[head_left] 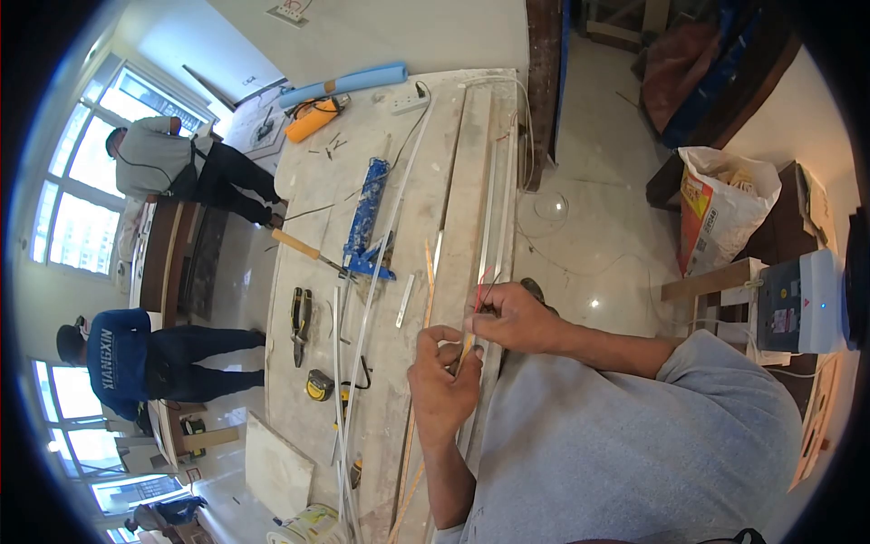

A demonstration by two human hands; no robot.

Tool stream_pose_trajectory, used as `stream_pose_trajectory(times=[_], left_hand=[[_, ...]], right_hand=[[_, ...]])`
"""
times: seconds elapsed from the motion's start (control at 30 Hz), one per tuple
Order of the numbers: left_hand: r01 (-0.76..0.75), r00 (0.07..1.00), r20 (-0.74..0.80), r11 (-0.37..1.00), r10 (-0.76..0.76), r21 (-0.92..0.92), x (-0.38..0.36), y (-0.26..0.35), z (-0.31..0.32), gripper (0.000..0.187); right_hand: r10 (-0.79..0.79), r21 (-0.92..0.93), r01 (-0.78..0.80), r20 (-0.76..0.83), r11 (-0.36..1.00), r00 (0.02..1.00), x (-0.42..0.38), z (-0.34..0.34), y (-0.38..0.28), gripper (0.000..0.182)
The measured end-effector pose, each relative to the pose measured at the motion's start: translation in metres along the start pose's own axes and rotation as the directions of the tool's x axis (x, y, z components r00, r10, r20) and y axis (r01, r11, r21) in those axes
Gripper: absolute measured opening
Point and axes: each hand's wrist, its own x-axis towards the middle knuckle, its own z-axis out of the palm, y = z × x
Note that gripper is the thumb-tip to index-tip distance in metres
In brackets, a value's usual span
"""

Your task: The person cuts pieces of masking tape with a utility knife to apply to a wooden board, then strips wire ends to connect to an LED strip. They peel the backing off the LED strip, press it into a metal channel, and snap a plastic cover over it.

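Red wire [478,296] in pinched right hand [518,317], orange strip [468,344] in curled left hand [444,376]

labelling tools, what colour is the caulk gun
The caulk gun is blue with whitish smears (head view).

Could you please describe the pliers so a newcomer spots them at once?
On the table, find the tape measure. Just above it in the picture lie the pliers, set apart by their two black-and-yellow handles.
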Motion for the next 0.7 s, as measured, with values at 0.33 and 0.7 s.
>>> stream_pose_trajectory(times=[0.33, 0.7], left_hand=[[-0.025, 0.999, 0.027, 1.0, 0.024, 0.008, 0.003, 0.005, -0.007, 0.036], [-0.016, 0.997, 0.071, 0.999, 0.018, -0.033, 0.003, 0.008, -0.008, 0.032]], right_hand=[[0.104, 0.222, -0.102, 0.004, 0.97, 0.995, -0.004, 0.0, -0.01, 0.012], [-0.032, 0.303, 0.024, 0.022, 0.953, 0.999, -0.011, -0.007, -0.004, 0.016]])
